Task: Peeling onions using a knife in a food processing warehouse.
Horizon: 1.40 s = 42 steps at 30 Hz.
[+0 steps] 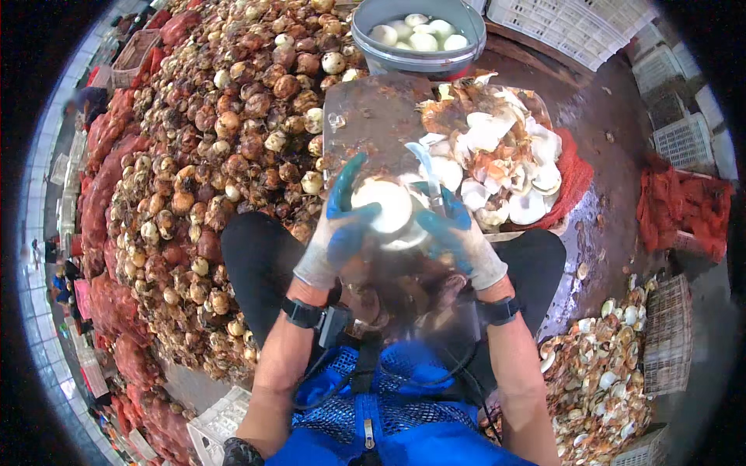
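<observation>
Both of my hands wear white work gloves with blue-green coated fingers. My left hand (346,218) grips a peeled white onion (382,205), its thumb across the front. In my right hand (451,227) is a small knife (426,166), blade pointing up and away; those fingers are beside the onion's right side. Below the onion lies another pale, blurred piece, partly hidden. Just beyond my hands is a worn board (373,116). Onion skins and white outer layers (495,145) are heaped at its right, and a grey bucket (418,57) holds peeled onions in water (423,42).
A large pile of unpeeled onions (227,122) fills the left side. Red mesh sacks (111,309) lie beyond it. Plastic crates (683,143) stand at the right, near a red mesh bag (682,209). Peelings (600,378) cover the lower right floor. People are far left.
</observation>
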Tool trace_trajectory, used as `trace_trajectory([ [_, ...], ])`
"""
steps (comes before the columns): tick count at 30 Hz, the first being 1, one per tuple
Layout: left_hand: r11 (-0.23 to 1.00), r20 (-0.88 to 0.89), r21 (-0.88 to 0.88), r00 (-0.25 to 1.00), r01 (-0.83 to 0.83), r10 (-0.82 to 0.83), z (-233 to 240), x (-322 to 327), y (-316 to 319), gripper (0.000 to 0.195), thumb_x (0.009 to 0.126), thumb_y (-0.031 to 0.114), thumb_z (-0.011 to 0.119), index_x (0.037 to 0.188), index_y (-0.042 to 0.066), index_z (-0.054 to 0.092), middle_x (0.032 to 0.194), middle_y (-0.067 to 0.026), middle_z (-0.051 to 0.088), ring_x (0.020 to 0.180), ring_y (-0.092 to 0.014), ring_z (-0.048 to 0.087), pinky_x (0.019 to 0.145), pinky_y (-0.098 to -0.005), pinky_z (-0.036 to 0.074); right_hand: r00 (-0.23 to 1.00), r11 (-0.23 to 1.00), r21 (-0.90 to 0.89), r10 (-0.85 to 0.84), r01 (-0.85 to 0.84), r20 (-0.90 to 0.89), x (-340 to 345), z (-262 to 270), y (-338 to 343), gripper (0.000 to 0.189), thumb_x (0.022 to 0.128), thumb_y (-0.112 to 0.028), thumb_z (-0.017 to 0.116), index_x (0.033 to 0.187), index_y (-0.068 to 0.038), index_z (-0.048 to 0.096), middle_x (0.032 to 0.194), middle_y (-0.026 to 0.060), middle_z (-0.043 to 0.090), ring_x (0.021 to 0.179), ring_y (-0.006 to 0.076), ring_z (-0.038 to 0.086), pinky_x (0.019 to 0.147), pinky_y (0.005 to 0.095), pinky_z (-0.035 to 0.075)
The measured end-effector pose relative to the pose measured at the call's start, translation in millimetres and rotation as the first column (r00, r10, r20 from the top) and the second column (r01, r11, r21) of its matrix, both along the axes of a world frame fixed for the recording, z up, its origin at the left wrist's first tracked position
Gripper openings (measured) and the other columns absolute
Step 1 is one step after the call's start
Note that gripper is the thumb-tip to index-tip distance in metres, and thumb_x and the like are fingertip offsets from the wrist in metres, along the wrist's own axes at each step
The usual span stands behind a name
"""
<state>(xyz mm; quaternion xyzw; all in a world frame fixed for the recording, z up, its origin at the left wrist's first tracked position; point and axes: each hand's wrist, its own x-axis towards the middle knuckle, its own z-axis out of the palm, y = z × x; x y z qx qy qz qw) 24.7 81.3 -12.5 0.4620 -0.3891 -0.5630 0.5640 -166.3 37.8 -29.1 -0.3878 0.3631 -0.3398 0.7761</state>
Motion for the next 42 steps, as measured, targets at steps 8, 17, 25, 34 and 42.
trace_trajectory([
  [8, 0.986, -0.525, 0.151, 0.839, -0.072, 0.141, -9, -18, 2, 0.061, 0.080, -0.003, 0.058, 0.137, 0.005, 0.037, 0.123, -0.0107, 0.053, 0.108, -0.022, 0.057, 0.093, -0.0345, 0.049, 0.997, 0.994, 0.094, -0.044, 0.050, -0.062, -3, 0, 4, 0.051, 0.083, -0.023, 0.071, 0.126, -0.006, 0.049, 0.083, -0.0003, 0.059, 0.058, 0.0073, 0.054, 0.045, 0.0212, 0.044],
  [17, 0.994, -0.114, 0.105, 0.993, 0.018, -0.006, 8, -3, -3, 0.073, 0.070, 0.000, 0.064, 0.138, 0.004, 0.040, 0.133, -0.0076, 0.047, 0.117, -0.020, 0.051, 0.099, -0.0316, 0.042, 0.975, 0.765, -0.643, -0.104, -0.047, -0.196, -26, -11, -6, 0.044, 0.089, -0.028, 0.062, 0.125, -0.007, 0.050, 0.088, 0.0024, 0.064, 0.054, 0.0086, 0.057, 0.045, 0.0201, 0.044],
  [25, 0.982, -0.455, 0.182, 0.890, 0.048, 0.041, -36, 9, 7, 0.055, 0.081, 0.012, 0.064, 0.133, 0.006, 0.045, 0.127, -0.0107, 0.054, 0.110, -0.028, 0.058, 0.089, -0.0419, 0.052, 0.821, 0.832, -0.550, -0.362, 0.070, -0.442, -49, -9, -52, 0.038, 0.085, -0.021, 0.065, 0.120, -0.008, 0.054, 0.089, 0.0105, 0.065, 0.067, 0.0184, 0.062, 0.059, 0.0298, 0.048],
  [34, 0.958, -0.867, 0.269, 0.459, 0.104, 0.193, -32, 4, -3, 0.043, 0.090, 0.024, 0.058, 0.127, 0.004, 0.049, 0.120, -0.0180, 0.058, 0.102, -0.037, 0.061, 0.080, -0.0467, 0.057, 0.718, 0.662, -0.691, -0.326, -0.291, -0.615, -35, -17, -16, 0.034, 0.085, -0.020, 0.062, 0.117, -0.007, 0.058, 0.107, 0.0180, 0.061, 0.091, 0.0349, 0.061, 0.080, 0.0375, 0.050],
  [42, 0.963, -0.860, 0.260, 0.470, 0.067, 0.199, -26, -1, -5, 0.041, 0.091, 0.023, 0.057, 0.128, 0.007, 0.049, 0.122, -0.0159, 0.057, 0.105, -0.033, 0.060, 0.082, -0.0462, 0.057, 0.706, 0.575, -0.705, -0.286, -0.415, -0.648, -29, 15, -13, 0.036, 0.085, -0.022, 0.061, 0.117, -0.006, 0.058, 0.106, 0.0170, 0.064, 0.094, 0.0334, 0.062, 0.081, 0.0371, 0.050],
])
